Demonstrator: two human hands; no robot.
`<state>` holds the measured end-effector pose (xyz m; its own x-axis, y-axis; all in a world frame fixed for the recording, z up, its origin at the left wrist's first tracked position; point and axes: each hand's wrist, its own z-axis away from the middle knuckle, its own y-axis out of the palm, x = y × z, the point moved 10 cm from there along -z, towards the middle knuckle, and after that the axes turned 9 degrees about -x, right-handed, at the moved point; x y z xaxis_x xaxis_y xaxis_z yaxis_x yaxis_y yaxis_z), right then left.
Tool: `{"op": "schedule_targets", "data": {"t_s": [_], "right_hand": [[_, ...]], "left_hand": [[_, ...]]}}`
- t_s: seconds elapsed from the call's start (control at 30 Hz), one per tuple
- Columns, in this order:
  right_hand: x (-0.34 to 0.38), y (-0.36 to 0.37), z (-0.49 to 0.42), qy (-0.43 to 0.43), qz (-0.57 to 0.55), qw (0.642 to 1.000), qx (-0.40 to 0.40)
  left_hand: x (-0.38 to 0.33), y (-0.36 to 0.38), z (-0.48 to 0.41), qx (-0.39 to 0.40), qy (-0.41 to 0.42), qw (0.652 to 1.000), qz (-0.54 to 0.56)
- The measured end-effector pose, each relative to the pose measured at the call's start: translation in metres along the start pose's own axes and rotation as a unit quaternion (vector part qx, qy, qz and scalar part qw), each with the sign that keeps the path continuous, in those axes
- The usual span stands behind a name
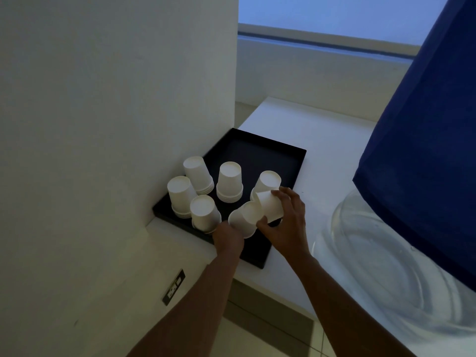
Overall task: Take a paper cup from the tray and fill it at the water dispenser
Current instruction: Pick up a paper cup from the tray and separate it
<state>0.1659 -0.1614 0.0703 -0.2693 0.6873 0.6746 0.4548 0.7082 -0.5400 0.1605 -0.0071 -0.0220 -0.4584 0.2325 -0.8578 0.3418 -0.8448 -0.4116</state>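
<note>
A black tray (288, 161) sits on a white counter beside the wall, holding several short stacks of upside-down white paper cups (229, 181). My left hand (228, 237) grips a tilted stack of cups (243, 222) at the tray's near edge. My right hand (286, 220) is shut on a single paper cup (269, 206), held tilted just off the top of that stack. The water dispenser's large clear bottle (386, 266) rises at the right under a dark blue cloth cover (425, 150).
A white wall (103, 124) stands directly left of the tray, with a power socket (173, 287) low on it. The white counter (322, 130) runs back to a window ledge. Tiled floor shows below the counter's front edge.
</note>
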Motion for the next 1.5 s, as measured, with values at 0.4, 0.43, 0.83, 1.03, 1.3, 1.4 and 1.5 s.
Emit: {"op": "schedule_targets", "data": {"t_s": [0.4, 0.43, 0.83, 1.03, 1.3, 1.4, 1.5], "right_hand": [[0.003, -0.001, 0.005, 0.003, -0.006, 1.000, 0.000], [0.003, -0.002, 0.006, 0.004, -0.007, 1.000, -0.003], [-0.001, -0.039, 0.028, 0.154, -0.120, 0.977, -0.083], [0.013, -0.061, 0.055, 0.191, -0.190, 0.960, -0.079], [0.021, -0.077, 0.109, 0.155, -0.130, 0.979, -0.030], [0.018, -0.086, 0.127, 0.153, -0.098, 0.983, -0.032], [0.025, -0.095, 0.143, 0.143, -0.130, 0.981, -0.035]], "left_hand": [[-0.003, 0.009, 0.008, 0.040, 0.010, 0.998, -0.049], [-0.003, 0.009, 0.010, 0.043, 0.011, 0.998, -0.048], [-0.037, -0.009, 0.055, 0.078, -0.026, 0.981, 0.179], [-0.050, -0.011, 0.082, 0.137, -0.011, 0.978, 0.156], [-0.068, -0.038, 0.124, 0.094, 0.191, 0.977, -0.011], [-0.062, -0.037, 0.146, 0.107, 0.241, 0.964, -0.034], [-0.051, -0.030, 0.162, 0.115, 0.301, 0.942, -0.095]]}}
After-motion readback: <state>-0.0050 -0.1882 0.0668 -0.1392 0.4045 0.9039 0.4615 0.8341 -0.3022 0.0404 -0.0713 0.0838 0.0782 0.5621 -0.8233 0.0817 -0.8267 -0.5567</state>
